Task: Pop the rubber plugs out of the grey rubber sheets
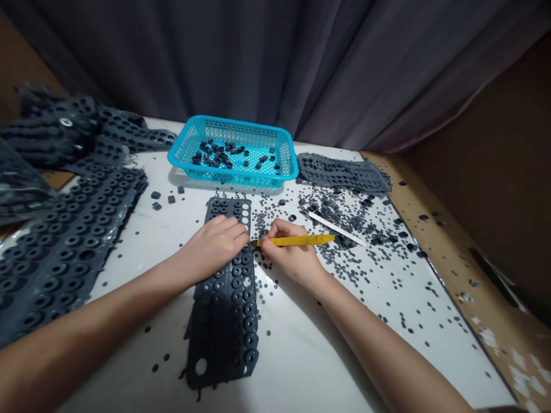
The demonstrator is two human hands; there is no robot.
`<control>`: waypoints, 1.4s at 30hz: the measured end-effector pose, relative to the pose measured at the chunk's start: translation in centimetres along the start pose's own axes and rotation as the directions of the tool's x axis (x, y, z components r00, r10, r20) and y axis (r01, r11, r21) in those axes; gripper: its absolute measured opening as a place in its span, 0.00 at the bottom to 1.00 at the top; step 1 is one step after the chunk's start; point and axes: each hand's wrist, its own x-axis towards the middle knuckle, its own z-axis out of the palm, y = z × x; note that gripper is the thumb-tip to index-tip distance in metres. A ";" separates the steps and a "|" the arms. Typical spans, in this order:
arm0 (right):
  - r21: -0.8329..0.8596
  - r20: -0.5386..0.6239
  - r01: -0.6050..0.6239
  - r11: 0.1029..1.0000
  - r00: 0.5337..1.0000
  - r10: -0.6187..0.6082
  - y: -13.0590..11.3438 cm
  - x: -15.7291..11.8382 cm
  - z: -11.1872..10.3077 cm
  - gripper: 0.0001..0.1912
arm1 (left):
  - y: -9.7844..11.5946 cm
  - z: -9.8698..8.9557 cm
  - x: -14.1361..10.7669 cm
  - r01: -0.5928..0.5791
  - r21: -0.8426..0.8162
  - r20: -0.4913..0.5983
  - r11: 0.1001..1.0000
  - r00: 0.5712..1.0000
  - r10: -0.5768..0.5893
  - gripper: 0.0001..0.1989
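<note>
A dark rubber strip (221, 321) with rows of raised rings lies lengthwise on the white table. Across its upper part rests my left hand (221, 241), fingers together and curled at the right edge; whether they pinch a small piece is hidden. My right hand (293, 252) grips a yellow tool (301, 240) like a pen, its dark tip touching the strip's right edge by my left fingertips. Several round holes show at the strip's top right, and one at its lower left.
Behind the strip stands a blue basket (232, 178) holding small black pieces. A white stick (336, 228) lies among scattered black bits on the right. More rubber sheets (64, 258) cover the left side; another (344, 172) lies at back right, before a dark curtain (258, 57).
</note>
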 end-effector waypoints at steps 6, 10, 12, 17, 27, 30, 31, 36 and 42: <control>-0.005 0.006 0.010 1.000 1.000 -0.010 0.3 0.0 -0.1 0.07 | -0.4 0.6 -0.3 0.087 -0.188 -0.027 0.978 0.995 -0.094 0.12; -0.003 -0.001 0.022 1.000 1.000 -0.022 0.5 0.0 -0.1 0.07 | -0.6 0.7 -0.4 0.127 -0.269 -0.015 0.955 0.991 -0.136 0.11; 0.000 0.000 0.013 1.000 1.000 -0.013 0.5 0.0 -0.1 0.07 | -0.6 0.7 -0.5 0.141 -0.293 -0.010 0.945 0.989 -0.151 0.10; 0.012 0.007 -0.011 1.000 1.000 0.011 0.3 -0.1 -0.1 0.07 | -0.7 0.8 -0.7 0.194 -0.357 -0.015 0.914 0.977 -0.213 0.10; 0.034 0.013 -0.021 0.999 1.000 0.021 0.2 0.0 -0.2 0.07 | -1.0 0.9 -0.7 0.238 -0.501 -0.026 0.832 0.957 -0.290 0.10; 0.039 0.022 -0.029 0.999 0.999 0.029 0.2 0.0 -0.2 0.07 | -0.9 0.7 -0.5 0.270 -0.550 -0.022 0.790 0.941 -0.337 0.09; 0.040 0.025 -0.029 0.999 0.999 0.028 0.2 -0.1 -0.2 0.07 | -0.9 0.7 -0.5 0.285 -0.566 -0.013 0.773 0.935 -0.354 0.09; 0.023 0.021 -0.010 1.000 1.000 0.010 0.2 0.0 -0.2 0.06 | -0.8 0.4 -0.6 0.373 -0.635 0.039 0.676 0.890 -0.454 0.10; 0.026 0.026 -0.005 1.000 1.000 0.004 0.2 0.1 -0.2 0.06 | -1.1 0.2 -0.6 0.408 -0.686 0.064 0.602 0.858 -0.509 0.11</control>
